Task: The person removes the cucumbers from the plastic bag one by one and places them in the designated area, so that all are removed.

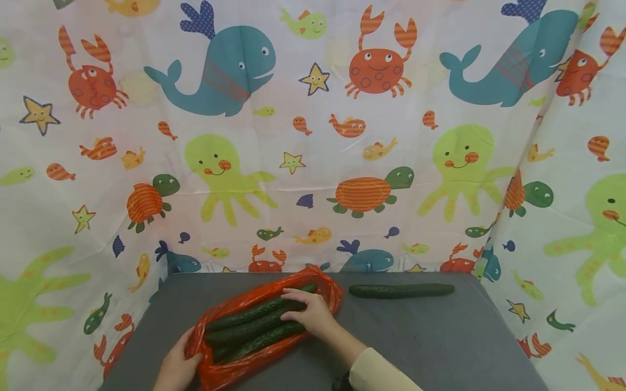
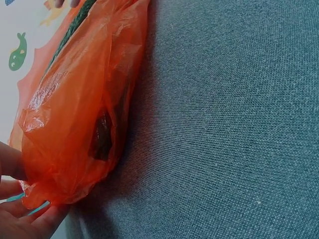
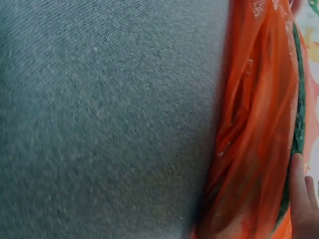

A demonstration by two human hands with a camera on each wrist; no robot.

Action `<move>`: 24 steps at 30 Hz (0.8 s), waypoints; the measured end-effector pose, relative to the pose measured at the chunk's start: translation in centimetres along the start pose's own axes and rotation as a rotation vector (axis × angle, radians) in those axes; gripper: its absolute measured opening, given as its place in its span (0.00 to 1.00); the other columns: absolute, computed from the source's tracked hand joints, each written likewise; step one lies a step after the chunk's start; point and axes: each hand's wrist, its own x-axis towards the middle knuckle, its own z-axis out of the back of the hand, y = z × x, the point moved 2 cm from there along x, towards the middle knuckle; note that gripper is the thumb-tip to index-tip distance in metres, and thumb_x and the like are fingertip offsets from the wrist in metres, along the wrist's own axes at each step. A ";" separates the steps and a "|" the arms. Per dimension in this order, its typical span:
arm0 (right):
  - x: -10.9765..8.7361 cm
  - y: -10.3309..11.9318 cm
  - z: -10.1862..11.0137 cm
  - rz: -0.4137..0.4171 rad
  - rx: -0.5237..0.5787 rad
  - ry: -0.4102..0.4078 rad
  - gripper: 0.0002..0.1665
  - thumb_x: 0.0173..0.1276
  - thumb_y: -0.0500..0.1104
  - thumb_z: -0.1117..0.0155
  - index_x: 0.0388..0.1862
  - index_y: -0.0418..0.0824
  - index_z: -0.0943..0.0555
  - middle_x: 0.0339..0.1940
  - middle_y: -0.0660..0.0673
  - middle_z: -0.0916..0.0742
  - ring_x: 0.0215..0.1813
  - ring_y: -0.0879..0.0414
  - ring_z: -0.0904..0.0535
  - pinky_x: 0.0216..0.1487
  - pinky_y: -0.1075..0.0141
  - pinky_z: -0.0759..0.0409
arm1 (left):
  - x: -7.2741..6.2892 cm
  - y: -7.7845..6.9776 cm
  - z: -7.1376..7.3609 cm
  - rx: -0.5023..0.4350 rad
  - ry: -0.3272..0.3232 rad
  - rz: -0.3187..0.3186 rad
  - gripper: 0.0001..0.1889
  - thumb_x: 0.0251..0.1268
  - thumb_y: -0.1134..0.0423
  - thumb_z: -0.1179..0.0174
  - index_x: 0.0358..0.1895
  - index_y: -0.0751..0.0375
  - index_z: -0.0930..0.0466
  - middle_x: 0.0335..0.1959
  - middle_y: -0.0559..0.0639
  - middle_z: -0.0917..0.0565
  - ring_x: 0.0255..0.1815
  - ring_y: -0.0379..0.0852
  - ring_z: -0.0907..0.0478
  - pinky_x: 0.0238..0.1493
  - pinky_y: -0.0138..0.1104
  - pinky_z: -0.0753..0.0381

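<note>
A red plastic bag (image 1: pixel 266 363) lies slantwise on the table with its long opening facing up. Three dark green cucumbers (image 1: pixel 249 328) lie side by side inside it. My left hand (image 1: pixel 177 365) grips the bag's near left end, thumb over the rim; its fingers (image 2: pixel 42 219) pinch the gathered film in the left wrist view. Over the far right end of the cucumbers, my right hand (image 1: pixel 315 315) has its fingers extended and its thumb apart. In the right wrist view, a fingertip (image 3: pixel 297 167) rests against the green skin of one cucumber (image 3: pixel 299 119).
Another cucumber (image 1: pixel 401 291) lies alone near the table's back edge, to the right of the bag. Grey cloth covers the table (image 1: pixel 420 342). A curtain (image 1: pixel 313 157) printed with sea animals stands behind it and along both sides.
</note>
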 end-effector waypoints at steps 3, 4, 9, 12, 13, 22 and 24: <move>0.1 -0.4 -0.4 0.000 -0.026 0.025 0.27 0.61 0.43 0.25 0.62 0.52 0.16 0.68 0.53 0.18 0.71 0.53 0.25 0.67 0.47 0.26 | 0.0 0.0 -0.1 -0.006 0.001 0.002 0.43 0.61 0.62 0.37 0.77 0.71 0.47 0.64 0.79 0.28 0.55 0.73 0.22 0.45 0.54 0.17; 0.2 -0.5 -0.5 0.000 -0.045 0.035 0.28 0.61 0.44 0.24 0.62 0.51 0.16 0.68 0.52 0.18 0.71 0.52 0.26 0.68 0.47 0.26 | 0.0 0.0 -0.1 -0.009 0.004 0.000 0.43 0.61 0.62 0.37 0.77 0.71 0.47 0.63 0.79 0.28 0.55 0.73 0.22 0.45 0.54 0.17; 0.4 -0.9 -1.0 0.035 -0.214 0.064 0.27 0.60 0.45 0.23 0.60 0.49 0.15 0.63 0.50 0.16 0.67 0.50 0.23 0.65 0.49 0.24 | 0.0 -0.1 -0.1 -0.012 0.009 -0.003 0.42 0.62 0.62 0.37 0.77 0.71 0.47 0.64 0.79 0.28 0.55 0.73 0.22 0.46 0.54 0.17; 0.6 -1.1 -1.4 0.058 -0.313 0.068 0.24 0.59 0.46 0.23 0.57 0.50 0.13 0.59 0.52 0.15 0.65 0.52 0.23 0.63 0.52 0.23 | -0.1 -0.2 -0.2 -0.013 0.012 0.003 0.42 0.62 0.62 0.37 0.77 0.71 0.47 0.65 0.79 0.29 0.57 0.74 0.23 0.47 0.55 0.18; 0.7 -1.2 -1.5 0.061 -0.339 0.069 0.24 0.59 0.47 0.23 0.56 0.51 0.13 0.58 0.53 0.16 0.64 0.53 0.24 0.63 0.53 0.22 | -0.1 -0.2 -0.2 -0.014 0.013 0.005 0.42 0.63 0.62 0.37 0.77 0.71 0.47 0.65 0.79 0.29 0.57 0.74 0.23 0.48 0.56 0.18; 0.9 -1.1 -2.9 0.057 -0.422 0.064 0.22 0.57 0.49 0.22 0.53 0.57 0.12 0.54 0.57 0.19 0.63 0.53 0.28 0.58 0.56 0.21 | 0.0 0.1 -0.2 0.002 0.011 0.012 0.42 0.63 0.61 0.37 0.76 0.72 0.47 0.65 0.79 0.28 0.58 0.75 0.24 0.50 0.58 0.20; 0.9 -1.1 -3.1 0.051 -0.420 0.042 0.21 0.57 0.46 0.21 0.51 0.56 0.11 0.55 0.57 0.17 0.63 0.53 0.27 0.58 0.55 0.21 | 0.0 0.2 -0.2 0.006 0.010 0.011 0.42 0.63 0.61 0.37 0.76 0.72 0.47 0.65 0.78 0.28 0.58 0.75 0.24 0.50 0.59 0.20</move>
